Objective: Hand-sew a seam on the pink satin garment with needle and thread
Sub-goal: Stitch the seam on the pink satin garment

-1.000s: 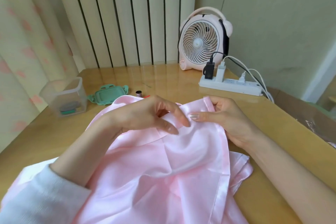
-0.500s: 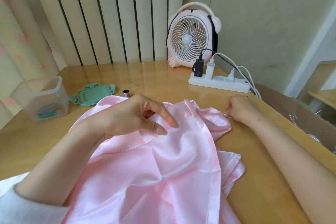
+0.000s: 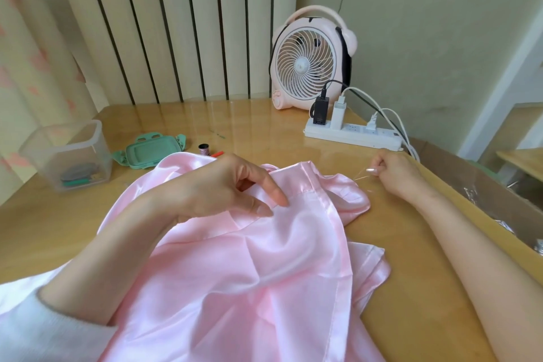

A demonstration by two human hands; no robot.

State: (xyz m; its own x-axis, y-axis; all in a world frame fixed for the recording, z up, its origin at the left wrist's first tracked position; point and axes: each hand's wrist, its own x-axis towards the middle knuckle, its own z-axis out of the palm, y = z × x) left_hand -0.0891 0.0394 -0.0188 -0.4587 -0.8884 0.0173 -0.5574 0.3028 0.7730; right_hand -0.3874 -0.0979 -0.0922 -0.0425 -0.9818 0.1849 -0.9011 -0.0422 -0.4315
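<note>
The pink satin garment (image 3: 264,267) lies bunched across the wooden table (image 3: 44,223), its hemmed edge running down the right side. My left hand (image 3: 223,191) pinches a fold of the satin near the top of that hem between thumb and forefinger. My right hand (image 3: 393,170) is off to the right near the table's edge, fingers curled, pinching a thin needle (image 3: 360,176) whose tip points back toward the cloth. A fine thread runs from it to the garment, barely visible. A small thread spool (image 3: 203,149) stands behind the garment.
A clear plastic box (image 3: 66,156) and its green lid (image 3: 151,153) sit at the left. A pink desk fan (image 3: 308,62) and a white power strip (image 3: 352,134) with plugs and cables stand at the back right. A cardboard box (image 3: 484,185) sits beyond the table's right edge.
My right hand left the hem next to my left hand and drew away to the right, pulling needle and thread out. My left hand kept its pinch on the fold.
</note>
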